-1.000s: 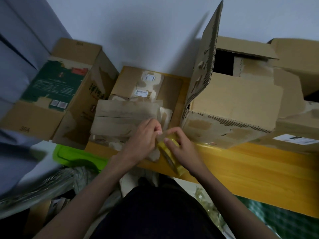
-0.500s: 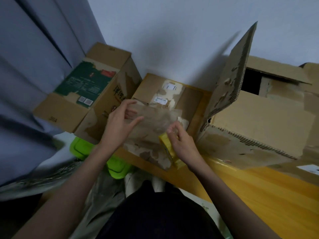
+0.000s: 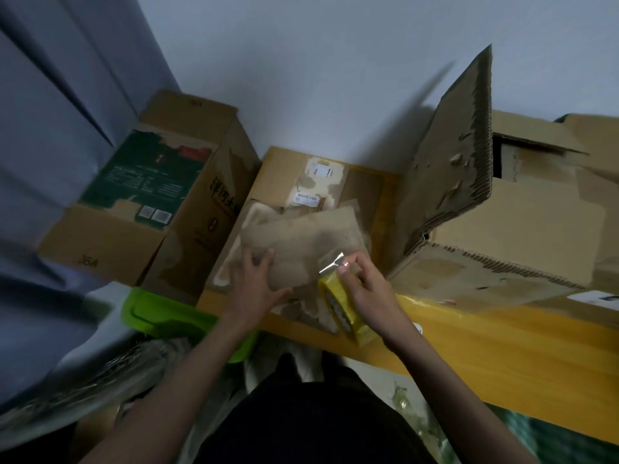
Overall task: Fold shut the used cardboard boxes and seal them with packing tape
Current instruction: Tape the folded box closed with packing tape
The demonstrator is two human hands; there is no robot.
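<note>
while the worn flaps of the small box (image 3: pixel 301 236) are pressed flat by the left hand (image 3: pixel 258 286), whose fingers are spread and nearly straight, grasping nothing, the tape roll (image 3: pixel 345 309) is gripped in the curled right hand (image 3: pixel 368 289) at the box's near right corner, so the seam is apparently kept closed for taping; a clear strip of tape (image 3: pixel 331 262) is pinched at the right fingertips, lifted off the roll toward the flap; the box is set on the yellow surface (image 3: pixel 502 349), between a printed box (image 3: pixel 150 202) on the left and a large box (image 3: pixel 502 229) with one flap upright, still to be folded shut; sealing is judged barely begun
</note>
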